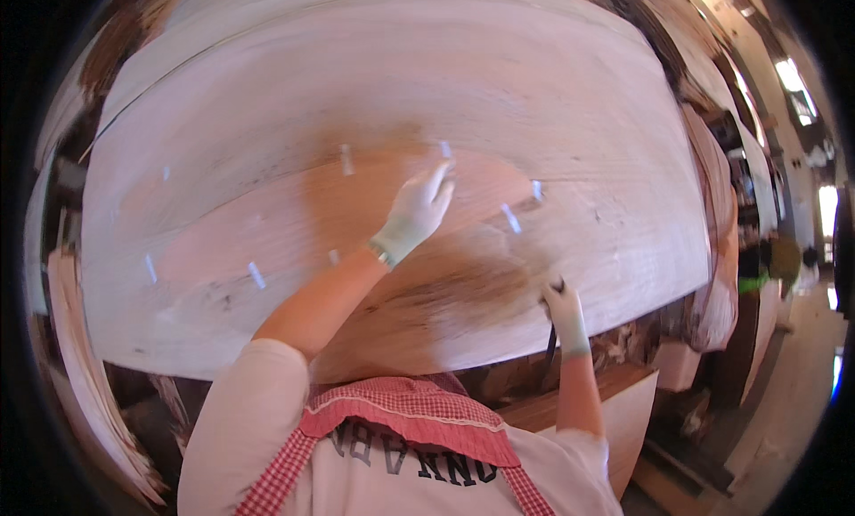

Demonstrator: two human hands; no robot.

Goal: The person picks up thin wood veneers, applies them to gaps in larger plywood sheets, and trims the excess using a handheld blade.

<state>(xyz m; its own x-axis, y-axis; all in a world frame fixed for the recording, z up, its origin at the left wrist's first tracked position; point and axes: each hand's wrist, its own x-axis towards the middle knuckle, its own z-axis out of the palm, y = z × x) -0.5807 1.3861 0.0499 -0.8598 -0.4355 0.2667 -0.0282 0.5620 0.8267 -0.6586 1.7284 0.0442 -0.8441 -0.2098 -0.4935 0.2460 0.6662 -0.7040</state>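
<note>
A large thin sheet of pale wood veneer (267, 97) fills most of the view, with a reddish patch in its middle and several short pale tape strips (511, 218) stuck on it. My left hand (417, 211), in a white glove, lies flat on the reddish patch with fingers spread. My right hand (565, 309), also gloved, is at the sheet's near right edge, closed around a thin dark tool (551, 345) that points downward. My white shirt and red checked apron (401, 418) show at the bottom.
More veneer sheets (717, 249) are stacked and hanging at the right. A wooden board or box (623, 409) stands below the sheet's near edge. A person in green (768, 262) stands far right, beside an aisle of floor (802, 356). Bright windows (793, 75) are at the upper right.
</note>
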